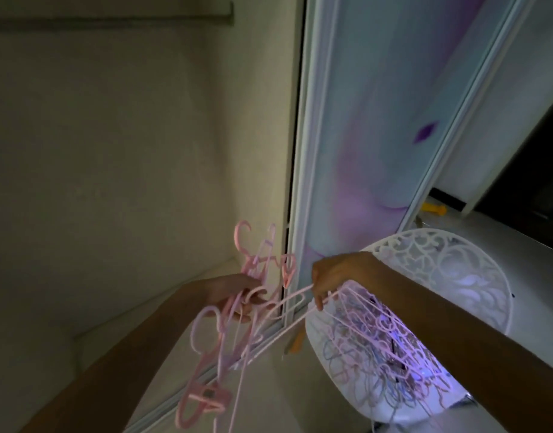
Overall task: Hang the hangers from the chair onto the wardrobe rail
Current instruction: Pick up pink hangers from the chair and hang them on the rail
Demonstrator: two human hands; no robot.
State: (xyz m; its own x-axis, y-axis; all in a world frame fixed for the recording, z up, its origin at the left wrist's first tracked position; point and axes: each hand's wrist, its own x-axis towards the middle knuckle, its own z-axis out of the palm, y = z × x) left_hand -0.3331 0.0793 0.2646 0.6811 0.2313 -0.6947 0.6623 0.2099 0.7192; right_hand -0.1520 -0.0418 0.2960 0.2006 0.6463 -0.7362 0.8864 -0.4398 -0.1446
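— Now, item one: the hands?
— Left hand (234, 293): fingers curled round a tangled bunch (225, 332) of pink hangers, hooks sticking up above the hand, the rest dangling below it. Right hand (334, 276): fingers pinching a thin pink hanger (297, 300) that stretches leftward to the bunch; its lower bar runs down and left.

— Item two: the remaining hangers?
— One pile (378, 345), pink and pale blue, heaped on the seat of a white chair (456, 270) with a lacy cut-out back. The right hand sits just above the pile's near edge, touching its topmost strands.

— Item three: the rail?
— One dark rail (112, 21), top left, inside the open wardrobe (128, 151); bare along the part shown, well apart from both hands.

— Item four: surroundings?
— One sliding door (378, 120), blue and purple print, white frame, standing between wardrobe and chair. One small yellow object (434, 209) behind the chair, too small to identify. Lighting dim; details of the bunch blurred.
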